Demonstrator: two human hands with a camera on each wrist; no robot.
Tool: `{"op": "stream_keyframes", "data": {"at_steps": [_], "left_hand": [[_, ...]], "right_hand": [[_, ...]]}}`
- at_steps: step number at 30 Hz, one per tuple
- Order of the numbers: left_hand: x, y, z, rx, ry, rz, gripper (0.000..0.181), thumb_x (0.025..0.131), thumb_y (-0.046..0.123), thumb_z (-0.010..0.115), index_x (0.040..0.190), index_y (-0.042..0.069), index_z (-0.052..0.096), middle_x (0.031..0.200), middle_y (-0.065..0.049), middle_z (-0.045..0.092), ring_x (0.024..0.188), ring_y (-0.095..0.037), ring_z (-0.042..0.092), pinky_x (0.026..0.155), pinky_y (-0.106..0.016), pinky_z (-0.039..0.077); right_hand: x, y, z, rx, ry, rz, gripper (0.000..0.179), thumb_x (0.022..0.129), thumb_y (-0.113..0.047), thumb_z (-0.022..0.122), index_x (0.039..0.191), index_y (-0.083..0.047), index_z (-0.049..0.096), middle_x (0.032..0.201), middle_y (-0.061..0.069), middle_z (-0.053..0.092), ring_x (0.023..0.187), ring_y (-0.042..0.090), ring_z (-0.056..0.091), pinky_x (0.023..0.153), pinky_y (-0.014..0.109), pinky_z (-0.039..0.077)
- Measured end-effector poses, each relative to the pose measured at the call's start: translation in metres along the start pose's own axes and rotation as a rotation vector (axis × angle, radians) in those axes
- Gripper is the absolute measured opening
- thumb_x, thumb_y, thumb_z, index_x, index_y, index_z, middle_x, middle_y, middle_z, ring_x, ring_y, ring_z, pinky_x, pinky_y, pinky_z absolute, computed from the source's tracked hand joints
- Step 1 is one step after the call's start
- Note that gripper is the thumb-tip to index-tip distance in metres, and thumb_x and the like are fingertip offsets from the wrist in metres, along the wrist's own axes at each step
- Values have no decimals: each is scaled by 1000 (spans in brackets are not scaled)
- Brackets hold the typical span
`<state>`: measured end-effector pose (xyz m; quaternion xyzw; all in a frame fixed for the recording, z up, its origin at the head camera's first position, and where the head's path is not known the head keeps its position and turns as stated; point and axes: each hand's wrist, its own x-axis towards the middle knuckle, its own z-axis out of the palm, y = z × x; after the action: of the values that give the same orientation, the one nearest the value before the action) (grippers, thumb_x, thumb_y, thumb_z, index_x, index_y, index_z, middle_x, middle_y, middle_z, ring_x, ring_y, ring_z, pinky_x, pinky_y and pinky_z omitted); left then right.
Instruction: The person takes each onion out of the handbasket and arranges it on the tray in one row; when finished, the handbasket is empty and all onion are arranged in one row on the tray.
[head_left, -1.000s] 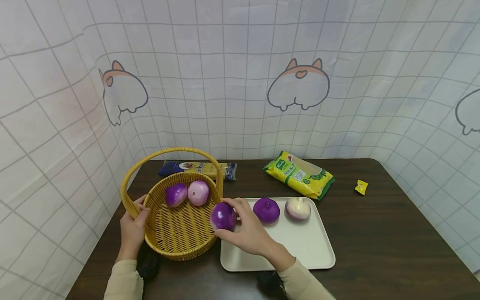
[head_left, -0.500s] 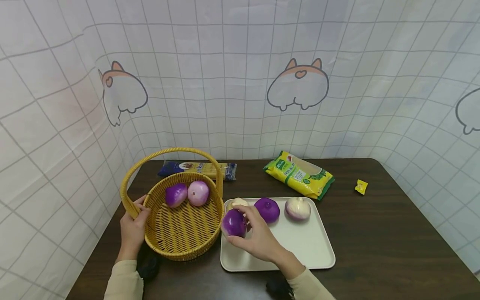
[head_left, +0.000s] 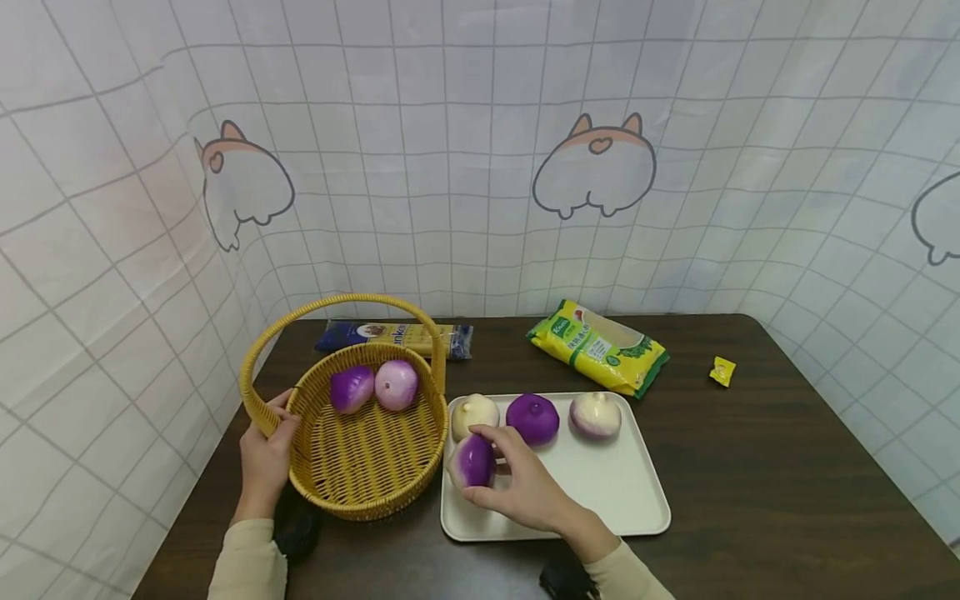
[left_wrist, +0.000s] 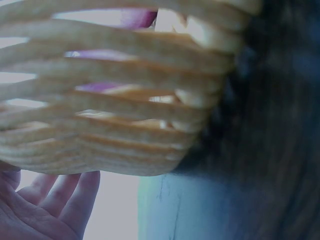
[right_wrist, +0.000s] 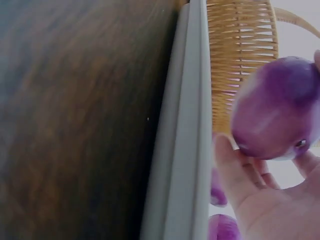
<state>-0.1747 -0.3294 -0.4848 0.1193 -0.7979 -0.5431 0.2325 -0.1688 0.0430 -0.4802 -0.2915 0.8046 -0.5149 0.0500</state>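
Observation:
My left hand [head_left: 264, 457] grips the left rim of a yellow wicker basket [head_left: 367, 505], beside the foot of its tall handle. Two purple-and-white onions, one darker onion [head_left: 352, 389] and one paler onion [head_left: 396, 385], lie at the back inside it. My right hand [head_left: 528, 487] holds another purple onion [head_left: 474, 462] between thumb and fingers, over the left part of a white tray [head_left: 585, 500]. Along the tray's back sit a whitish onion [head_left: 474, 413], a deep purple onion [head_left: 532, 419] and a white onion [head_left: 596, 416]. In the right wrist view the held onion [right_wrist: 275, 107] shows close up.
Behind the basket lies a blue and yellow packet [head_left: 397, 337]. A yellow-green bag [head_left: 600, 346] lies behind the tray, and a small yellow wrapped piece [head_left: 722, 372] is at the right. The dark wooden table [head_left: 757, 483] meets a white checked curtain [head_left: 495, 250] at the back.
My right hand has moved the onion right and toward me, from the basket's edge to over the tray, uncovering the whitish onion. The left hand has stayed on the basket.

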Motion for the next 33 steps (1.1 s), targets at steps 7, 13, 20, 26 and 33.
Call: {"op": "stream_keyframes", "data": {"at_steps": [7,13,20,26,33], "left_hand": [[1,-1,0,-14,0,-9,16,97,10,54,97,-6,52,141,-11,54,125,-31,53,83,-5,39],[1,-2,1,6,0,1,15,97,10,54,98,-5,53,141,-12,54,124,-32,53,81,-5,39],[2,-1,1,16,-4,-1,15,97,11,54,97,-4,53,141,-11,54,124,-32,54,80,-4,39],[1,-1,1,9,-1,-3,14,97,11,54,97,-4,53,141,-11,54,125,-31,53,82,-6,39],[0,1,0,2,9,9,15,97,10,55,97,-5,53,140,-12,55,124,-32,54,83,-6,39]], "right_hand": [[-3,6,0,-2,-31,12,76,78,-34,81,139,-8,45,130,3,53,112,24,57,94,38,48],[-4,14,0,-6,-38,21,77,77,-32,82,139,-7,44,131,3,54,112,25,57,95,40,48],[-5,12,-2,24,-57,34,77,77,-21,83,140,-4,42,134,7,52,112,27,59,94,42,49],[-5,21,-6,28,-107,10,79,77,-29,83,141,-7,41,133,3,53,112,24,59,96,36,48],[-7,20,-11,6,-162,33,82,75,-26,83,142,-10,39,133,-3,53,116,17,55,100,34,44]]}}
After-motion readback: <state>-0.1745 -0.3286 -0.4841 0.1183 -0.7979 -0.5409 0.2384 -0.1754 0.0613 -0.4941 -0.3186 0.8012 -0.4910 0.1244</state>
